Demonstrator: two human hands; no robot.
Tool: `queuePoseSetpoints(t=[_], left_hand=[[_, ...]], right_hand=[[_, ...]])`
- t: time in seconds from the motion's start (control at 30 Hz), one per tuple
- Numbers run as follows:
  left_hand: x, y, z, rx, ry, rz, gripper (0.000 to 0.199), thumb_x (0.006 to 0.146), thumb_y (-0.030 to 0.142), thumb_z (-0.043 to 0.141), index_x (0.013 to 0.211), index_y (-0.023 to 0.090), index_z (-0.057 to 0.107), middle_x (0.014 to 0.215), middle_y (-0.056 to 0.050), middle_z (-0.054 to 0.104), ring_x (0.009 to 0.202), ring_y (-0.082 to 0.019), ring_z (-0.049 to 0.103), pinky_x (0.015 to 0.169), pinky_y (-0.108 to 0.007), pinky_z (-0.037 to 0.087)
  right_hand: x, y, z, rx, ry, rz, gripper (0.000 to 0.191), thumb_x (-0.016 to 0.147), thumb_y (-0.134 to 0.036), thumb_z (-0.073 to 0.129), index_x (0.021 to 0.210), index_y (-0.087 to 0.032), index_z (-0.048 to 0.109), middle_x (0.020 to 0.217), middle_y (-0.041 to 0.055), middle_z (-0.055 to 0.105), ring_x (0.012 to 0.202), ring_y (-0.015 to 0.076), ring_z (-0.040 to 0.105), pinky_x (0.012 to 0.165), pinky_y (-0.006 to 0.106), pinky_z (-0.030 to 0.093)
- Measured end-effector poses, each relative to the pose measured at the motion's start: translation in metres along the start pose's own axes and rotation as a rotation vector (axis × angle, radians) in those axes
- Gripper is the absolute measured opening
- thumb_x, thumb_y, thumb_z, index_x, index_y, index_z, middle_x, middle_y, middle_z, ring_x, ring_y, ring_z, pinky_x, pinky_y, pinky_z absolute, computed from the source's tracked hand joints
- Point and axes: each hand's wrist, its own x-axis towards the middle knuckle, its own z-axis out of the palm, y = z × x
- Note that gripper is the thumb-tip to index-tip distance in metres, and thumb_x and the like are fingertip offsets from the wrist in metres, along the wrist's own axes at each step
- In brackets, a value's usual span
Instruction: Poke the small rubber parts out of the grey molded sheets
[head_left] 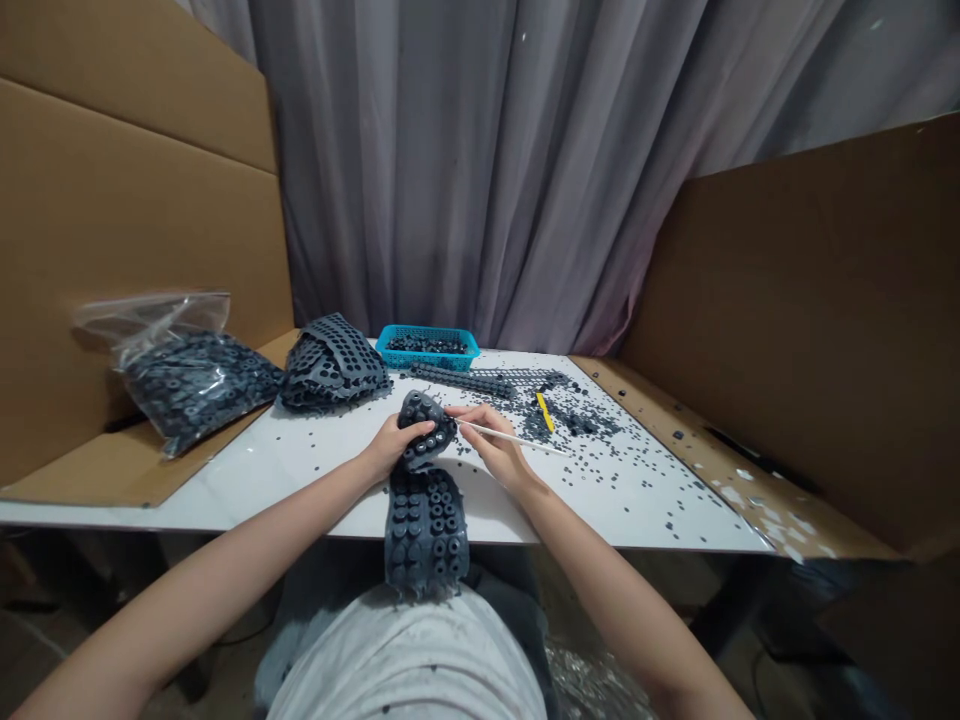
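Note:
My left hand (pixel 388 446) grips the folded upper end of a dark grey rubber strip (pixel 426 525) set with rows of round, raised parts. The strip's lower end hangs over the table's front edge toward my lap. Pinched in my right hand (pixel 495 445) is a thin white stick (pixel 529 443). Its near tip meets the right side of the folded strip, and the fingers hide the exact contact. Its other end points right, over the white table (pixel 315 500).
Small dark bits and a yellow tool (pixel 544 412) lie to the right. Behind stand a blue basket (pixel 472 352) of dark parts and perforated rubber sheets (pixel 334 365). A clear bag (pixel 202 385) of parts sits left. Cardboard walls (pixel 787 320) flank the table.

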Motion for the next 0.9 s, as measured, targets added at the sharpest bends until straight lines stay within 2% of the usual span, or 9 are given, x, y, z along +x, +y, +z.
queuePoseSetpoints(t=[0.23,0.47,0.6,0.77,0.9], left_hand=[[0.002,-0.001,-0.002,-0.004,0.034,-0.015,0.035,0.061,0.032,0.076,0.089,0.013,0.070,0.084,-0.007,0.074,0.076,-0.021,0.067,0.073,-0.030,0.050],[0.001,0.000,-0.001,0.001,0.041,-0.026,0.036,0.061,0.032,0.077,0.090,0.012,0.070,0.084,-0.008,0.074,0.077,-0.023,0.068,0.074,-0.032,0.051],[0.001,0.000,-0.001,-0.003,0.038,-0.036,0.036,0.060,0.032,0.077,0.090,0.012,0.070,0.084,-0.008,0.074,0.075,-0.023,0.068,0.073,-0.032,0.052],[0.000,0.001,0.000,-0.012,0.040,-0.053,0.035,0.060,0.031,0.078,0.088,0.012,0.070,0.083,-0.008,0.074,0.073,-0.022,0.068,0.072,-0.032,0.052],[0.000,0.003,0.002,-0.023,0.046,-0.061,0.033,0.059,0.029,0.079,0.086,0.012,0.069,0.081,-0.008,0.074,0.072,-0.021,0.068,0.071,-0.031,0.053]], right_hand=[[-0.003,0.002,0.001,-0.072,0.013,-0.033,0.020,0.087,-0.042,0.058,0.087,-0.022,0.059,0.112,0.0110,0.068,0.108,0.0257,0.063,0.091,0.043,0.050],[-0.003,0.010,-0.002,-0.331,-0.029,-0.183,0.016,0.091,-0.038,0.051,0.092,-0.023,0.057,0.116,0.0106,0.067,0.108,0.0246,0.064,0.092,0.043,0.051],[-0.003,0.011,-0.003,-0.413,-0.056,-0.222,0.014,0.092,-0.035,0.050,0.094,-0.024,0.057,0.116,0.0096,0.067,0.108,0.0226,0.064,0.090,0.040,0.052],[-0.001,0.017,-0.005,-0.534,-0.101,-0.345,0.016,0.094,-0.030,0.044,0.096,-0.022,0.058,0.115,0.0117,0.068,0.108,0.0207,0.064,0.090,0.037,0.053],[0.000,0.022,-0.004,-0.589,-0.086,-0.389,0.018,0.094,-0.026,0.041,0.098,-0.021,0.058,0.115,0.0136,0.067,0.108,0.0207,0.063,0.089,0.036,0.052]])
